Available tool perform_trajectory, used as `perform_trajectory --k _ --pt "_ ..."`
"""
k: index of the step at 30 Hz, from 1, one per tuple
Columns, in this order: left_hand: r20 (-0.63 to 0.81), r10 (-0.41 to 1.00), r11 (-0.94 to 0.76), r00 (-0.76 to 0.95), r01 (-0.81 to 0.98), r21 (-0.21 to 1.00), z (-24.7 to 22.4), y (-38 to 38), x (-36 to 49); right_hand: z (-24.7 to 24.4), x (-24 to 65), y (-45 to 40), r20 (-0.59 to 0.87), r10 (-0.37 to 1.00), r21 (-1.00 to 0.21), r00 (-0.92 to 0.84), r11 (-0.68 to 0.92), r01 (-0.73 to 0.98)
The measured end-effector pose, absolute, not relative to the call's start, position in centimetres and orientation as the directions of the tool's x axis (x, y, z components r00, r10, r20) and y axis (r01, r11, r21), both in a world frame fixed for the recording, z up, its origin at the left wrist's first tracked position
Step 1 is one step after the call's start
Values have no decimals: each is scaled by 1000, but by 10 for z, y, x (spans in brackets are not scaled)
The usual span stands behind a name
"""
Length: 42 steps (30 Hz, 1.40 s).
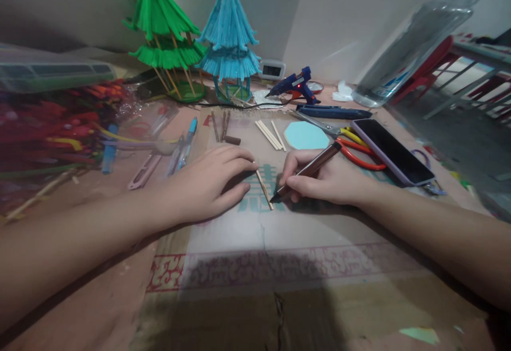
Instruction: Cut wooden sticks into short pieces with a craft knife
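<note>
Gripping a brown marker point(319, 160), the right hand point(328, 185) held its tip at a thin stick point(263, 187), mid-frame; the left hand point(215, 180) lay loosely spread, fingertip at the stick's upper end.

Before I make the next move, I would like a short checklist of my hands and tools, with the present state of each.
1. Left hand at the stick's far end: ok
2. Brown pen gripped by the right hand: ok
3. Pen tip at the stick's near end: ok
4. Plain sticks apart from both hands: ok
5. Glue gun light off: not ok, it glows red
6. Glue gun nozzle cool: cannot tell
</note>
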<state>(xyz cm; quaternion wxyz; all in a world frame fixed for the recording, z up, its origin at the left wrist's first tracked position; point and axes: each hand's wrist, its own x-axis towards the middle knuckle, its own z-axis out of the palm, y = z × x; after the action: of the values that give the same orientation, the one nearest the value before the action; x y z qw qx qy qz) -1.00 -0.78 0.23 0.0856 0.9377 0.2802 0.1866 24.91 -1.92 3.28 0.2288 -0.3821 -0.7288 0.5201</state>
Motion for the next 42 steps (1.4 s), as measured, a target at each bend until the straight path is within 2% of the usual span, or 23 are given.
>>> perform_trajectory --k 8,15,21,29,36,42 --pt "296 562 -824 772 492 282 3 -8 -10 31 248 -21 -44 822 -931 -568 172 321" --pt "292 561 -824 774 491 281 3 -8 -10 32 251 -20 -89 758 -934 -646 161 318" --pt "292 564 -823 773 493 283 3 -8 -10 30 251 -21 -66 782 -941 -619 158 301" --pt "296 560 -825 773 489 284 3 -8 -10 31 253 -20 -122 767 -940 -630 114 321" --pt "294 567 -820 770 494 288 4 -8 -10 31 251 -21 -65 764 -945 -642 158 285" --pt "295 565 -822 771 490 291 3 -8 -10 33 247 -23 -44 822 -920 -567 187 344"
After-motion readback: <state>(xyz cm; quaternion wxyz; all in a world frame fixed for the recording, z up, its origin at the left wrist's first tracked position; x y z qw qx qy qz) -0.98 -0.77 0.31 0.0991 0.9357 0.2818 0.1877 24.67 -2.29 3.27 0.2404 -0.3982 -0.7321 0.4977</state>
